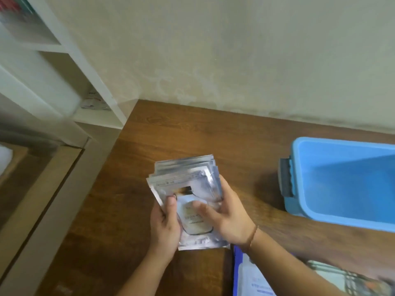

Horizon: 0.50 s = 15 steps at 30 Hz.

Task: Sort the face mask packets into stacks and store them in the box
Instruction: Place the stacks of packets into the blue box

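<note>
Silver packets [188, 178] — between both hands

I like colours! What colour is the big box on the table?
The box is light blue, seen from the head view.

A brown wood-grain worktop [213, 133] met a pale, faintly mottled cream wall [235, 50] at its far edge. A white shelf unit [64, 48] stood to the left, one lower compartment holding blurred items. Light was soft and even.

Both hands [198, 218] grip silver packets [188, 182] – box [342, 182] nearby.
</note>
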{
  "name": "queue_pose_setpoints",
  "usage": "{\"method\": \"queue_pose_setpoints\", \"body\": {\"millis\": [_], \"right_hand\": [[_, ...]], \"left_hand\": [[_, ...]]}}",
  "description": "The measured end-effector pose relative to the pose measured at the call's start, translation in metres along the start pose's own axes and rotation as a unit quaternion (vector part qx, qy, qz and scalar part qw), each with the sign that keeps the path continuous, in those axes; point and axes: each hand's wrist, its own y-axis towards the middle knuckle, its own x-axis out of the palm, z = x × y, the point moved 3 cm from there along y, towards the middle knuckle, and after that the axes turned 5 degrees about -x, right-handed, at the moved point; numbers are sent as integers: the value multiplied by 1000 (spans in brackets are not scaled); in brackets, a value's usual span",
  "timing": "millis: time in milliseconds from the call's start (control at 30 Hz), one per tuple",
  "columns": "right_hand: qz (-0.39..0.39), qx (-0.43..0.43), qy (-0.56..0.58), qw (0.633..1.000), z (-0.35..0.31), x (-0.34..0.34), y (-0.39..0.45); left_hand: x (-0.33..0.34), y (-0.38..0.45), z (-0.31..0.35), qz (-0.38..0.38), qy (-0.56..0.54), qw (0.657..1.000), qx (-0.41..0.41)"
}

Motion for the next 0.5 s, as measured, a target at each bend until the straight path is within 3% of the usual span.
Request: {"method": "queue_pose_setpoints", "body": {"millis": [100,167,233,367,500], "right_hand": [[92,-57,39,993,-42,-30,-16],[181,-79,70,978,-68,-56,-28],[256,-93,102,957,-85,-87,-39],[352,-113,123,921,-112,-136,-55],[441,-148,58,883,-115,-148,-70]], "left_hand": [[34,-7,61,-138,-26,990,0],[64,-14,101,-281,-44,959,-13],[91,-19,127,-351,-57,934,-23],[146,-50,131,-367,-208,903,-76],[201,-82,115,-269,-283,911,-132]]}}
